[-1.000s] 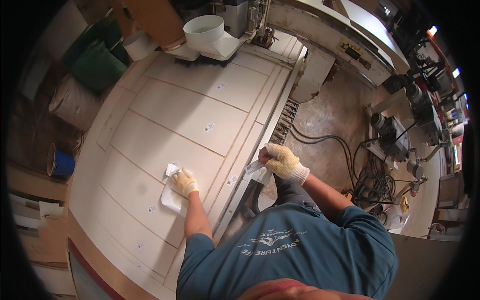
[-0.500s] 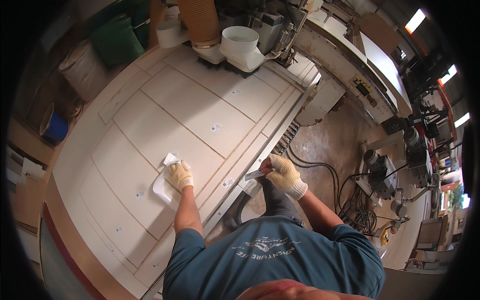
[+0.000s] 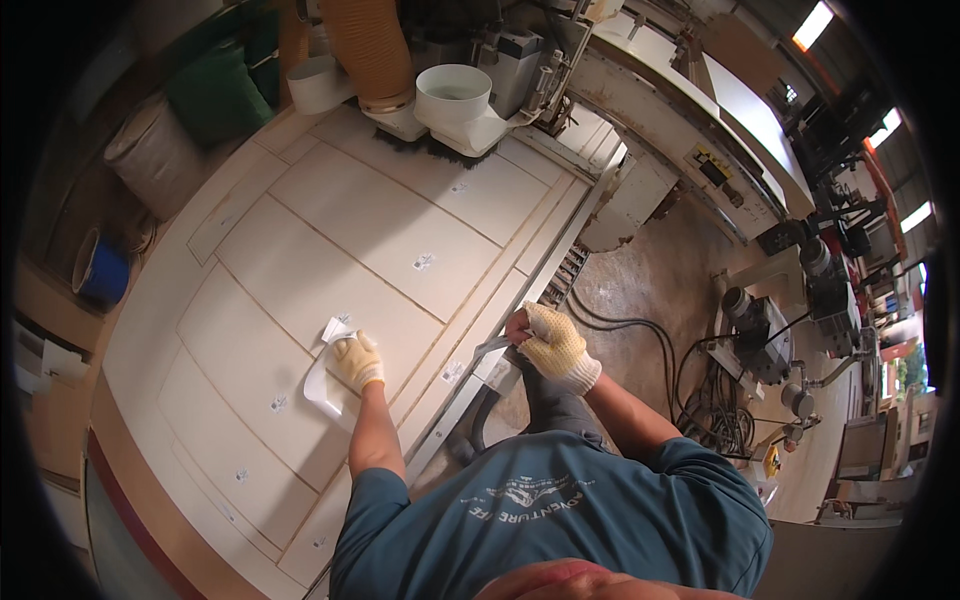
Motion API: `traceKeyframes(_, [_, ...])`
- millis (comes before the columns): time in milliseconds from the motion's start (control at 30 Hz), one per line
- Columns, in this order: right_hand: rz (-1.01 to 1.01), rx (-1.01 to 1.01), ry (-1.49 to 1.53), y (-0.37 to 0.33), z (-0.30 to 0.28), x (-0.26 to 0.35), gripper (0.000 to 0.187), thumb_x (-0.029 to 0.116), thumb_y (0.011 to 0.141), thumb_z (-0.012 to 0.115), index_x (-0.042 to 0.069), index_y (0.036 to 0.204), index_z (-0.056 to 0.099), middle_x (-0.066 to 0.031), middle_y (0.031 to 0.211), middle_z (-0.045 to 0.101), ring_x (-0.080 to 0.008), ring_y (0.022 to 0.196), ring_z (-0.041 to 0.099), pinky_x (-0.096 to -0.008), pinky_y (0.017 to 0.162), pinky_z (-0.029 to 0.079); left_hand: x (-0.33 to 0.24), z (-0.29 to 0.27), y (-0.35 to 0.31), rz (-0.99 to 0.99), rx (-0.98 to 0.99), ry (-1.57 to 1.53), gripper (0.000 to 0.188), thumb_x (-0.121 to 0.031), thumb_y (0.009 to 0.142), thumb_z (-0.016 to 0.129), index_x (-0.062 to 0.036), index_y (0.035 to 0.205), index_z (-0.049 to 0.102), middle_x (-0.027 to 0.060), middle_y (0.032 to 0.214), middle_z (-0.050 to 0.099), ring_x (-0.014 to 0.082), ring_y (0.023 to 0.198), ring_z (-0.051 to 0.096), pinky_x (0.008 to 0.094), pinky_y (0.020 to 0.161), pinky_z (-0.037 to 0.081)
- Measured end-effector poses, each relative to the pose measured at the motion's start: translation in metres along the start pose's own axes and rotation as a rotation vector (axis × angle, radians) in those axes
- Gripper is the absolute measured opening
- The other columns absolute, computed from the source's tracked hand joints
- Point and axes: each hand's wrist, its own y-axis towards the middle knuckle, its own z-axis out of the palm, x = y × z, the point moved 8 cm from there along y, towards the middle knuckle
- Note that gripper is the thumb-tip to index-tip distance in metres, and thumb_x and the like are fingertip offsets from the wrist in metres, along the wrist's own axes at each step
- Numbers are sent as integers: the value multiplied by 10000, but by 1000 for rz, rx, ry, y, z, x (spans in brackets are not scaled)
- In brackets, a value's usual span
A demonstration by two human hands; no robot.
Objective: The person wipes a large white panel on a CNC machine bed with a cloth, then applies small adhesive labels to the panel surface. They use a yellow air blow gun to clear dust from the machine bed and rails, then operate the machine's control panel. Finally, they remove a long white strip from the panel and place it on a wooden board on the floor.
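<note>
My left hand [image 3: 357, 362], in a cream knitted glove, rests on a large pale board cut into panels [image 3: 330, 235]. Its fingers are closed over a white paper strip [image 3: 320, 388], which curls out toward the board's near edge. Small printed stickers [image 3: 424, 262] lie on several of the panels. Just past the board's near edge, my right hand [image 3: 558, 348] is closed on a thin grey strip [image 3: 488, 348], pinched between fingertips that are bare beyond the glove. The strip's exact kind is unclear.
A machine head with a white round port [image 3: 453, 95] and a ribbed orange hose [image 3: 365, 45] stands over the board's far end. Black cables [image 3: 650, 340] lie on the floor to the right, near motors [image 3: 760, 325]. A blue bucket [image 3: 102, 270] is at far left.
The grey strip in my right hand looked straight before and now appears bent. My left hand keeps its place on the paper strip. The whole view has shifted slightly.
</note>
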Motion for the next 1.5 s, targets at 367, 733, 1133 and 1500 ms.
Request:
traceKeyframes(367, [98,14,25,-6,3,-4,106,54,887,695,17,976,652,-120,871,695,-229,822,702,-332,779,561,2,4,3,-32,38,15,430,-361,1060,464,-16,1072,720,185,1192,644,360,1146,558,466,1056,418])
traceKeyframes(733, [-5,30,15,-4,6,6,82,62,901,673,31,977,668,-117,872,680,-247,827,697,-357,767,549,-3,-6,3,6,-31,10,471,-370,1052,467,27,973,708,225,1100,648,389,1086,572,484,1004,444])
traceKeyframes(1133, [4,59,12,-8,9,10,85,75,899,677,39,976,670,-124,884,679,-274,824,692,-367,760,548,1,2,4,-22,24,15,467,-380,1056,460,9,983,707,208,1100,643,385,1101,569,474,1014,446])
traceKeyframes(1500, [205,173,-24,-53,49,14,98,40,901,683,18,996,666,-110,885,712,-213,834,708,-337,759,565,3,-8,0,66,-224,-40,398,-364,1028,504,-28,928,694,171,1113,640,347,1076,580,471,959,466])
